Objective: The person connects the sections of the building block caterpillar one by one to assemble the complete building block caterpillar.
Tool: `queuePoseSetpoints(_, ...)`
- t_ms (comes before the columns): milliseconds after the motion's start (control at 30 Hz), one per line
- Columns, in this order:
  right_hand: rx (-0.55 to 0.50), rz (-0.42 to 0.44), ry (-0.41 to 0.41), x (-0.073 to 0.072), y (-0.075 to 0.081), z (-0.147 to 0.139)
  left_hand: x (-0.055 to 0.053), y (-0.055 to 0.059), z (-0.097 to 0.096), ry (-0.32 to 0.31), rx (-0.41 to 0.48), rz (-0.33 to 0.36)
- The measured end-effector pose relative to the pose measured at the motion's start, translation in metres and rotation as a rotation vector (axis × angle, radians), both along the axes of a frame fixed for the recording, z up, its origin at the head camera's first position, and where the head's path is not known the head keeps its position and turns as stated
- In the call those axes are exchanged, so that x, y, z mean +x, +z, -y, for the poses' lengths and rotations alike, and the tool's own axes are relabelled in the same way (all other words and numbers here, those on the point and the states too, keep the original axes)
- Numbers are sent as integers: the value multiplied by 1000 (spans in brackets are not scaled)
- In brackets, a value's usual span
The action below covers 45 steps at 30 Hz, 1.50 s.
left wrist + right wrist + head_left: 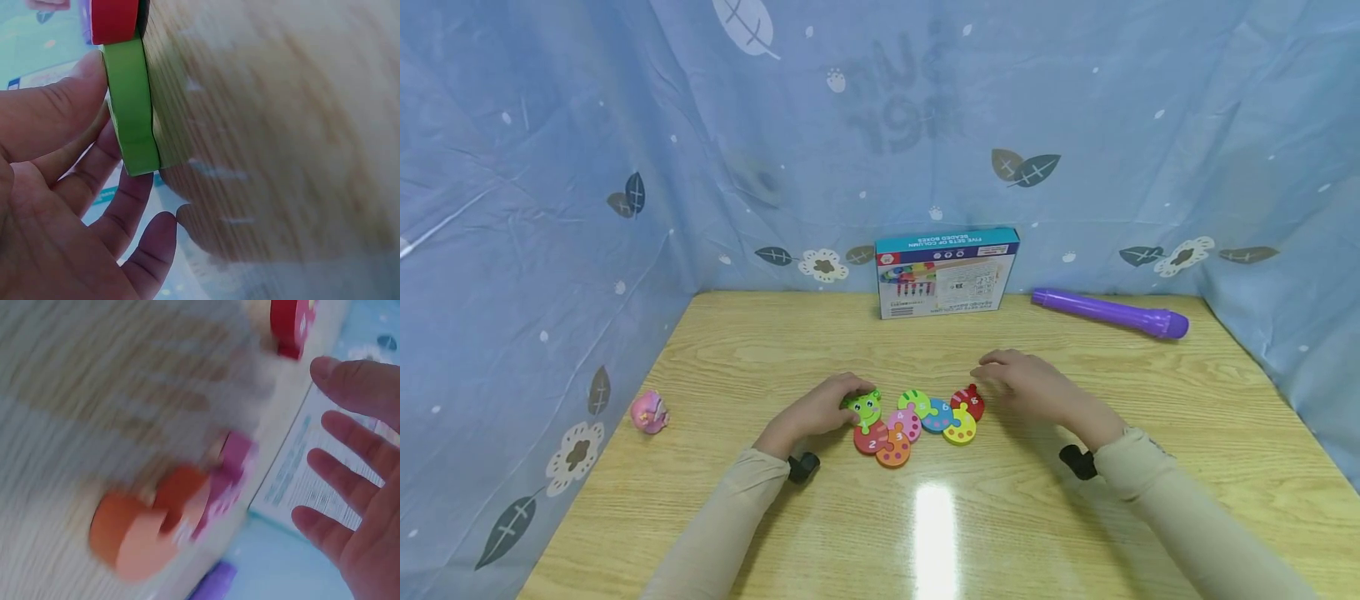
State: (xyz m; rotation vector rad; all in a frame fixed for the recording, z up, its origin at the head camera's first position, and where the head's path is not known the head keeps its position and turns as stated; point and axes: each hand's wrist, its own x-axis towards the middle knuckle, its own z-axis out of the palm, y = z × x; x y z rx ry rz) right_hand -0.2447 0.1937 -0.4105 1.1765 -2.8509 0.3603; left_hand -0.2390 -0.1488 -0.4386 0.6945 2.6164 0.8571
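Observation:
A caterpillar number puzzle of joined, coloured pieces winds across the table. My left hand (820,407) pinches its green head piece (867,408). In the left wrist view, the thumb is on one side of the green head piece (131,106) and fingers curl behind it, with a red piece (114,22) joined on. My right hand (1030,387) hovers just right of the red tail-end piece (967,403), fingers relaxed, holding nothing. The right wrist view shows an orange piece (134,544) and a magenta piece (231,462), blurred, beneath that hand; the hand hides them in the head view.
A puzzle box (947,273) stands upside down against the blue curtain at the back. To its right lies a purple toy microphone (1112,313). A small pink toy (649,412) sits at the table's left edge.

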Motion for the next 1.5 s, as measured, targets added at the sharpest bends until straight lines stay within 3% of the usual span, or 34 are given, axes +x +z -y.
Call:
queuePoseSetpoints(233, -20, 91, -108, -7, -3, -28, 0, -1, 1, 0, 6, 2)
queuePoseSetpoints(533, -34, 194, -99, -10, -11, -40, 2, -2, 2, 3, -4, 6)
queuePoseSetpoints(1000, -7, 270, -181, -16, -7, -36, 4, 1, 1, 11, 14, 12)
queuePoseSetpoints(1233, -11, 154, -189, -15, -9, -27, 3, 0, 0, 22, -1, 15)
queuePoseSetpoints(1500, -59, 80, -32, -16, -4, 1, 1, 0, 0, 17, -4, 2)
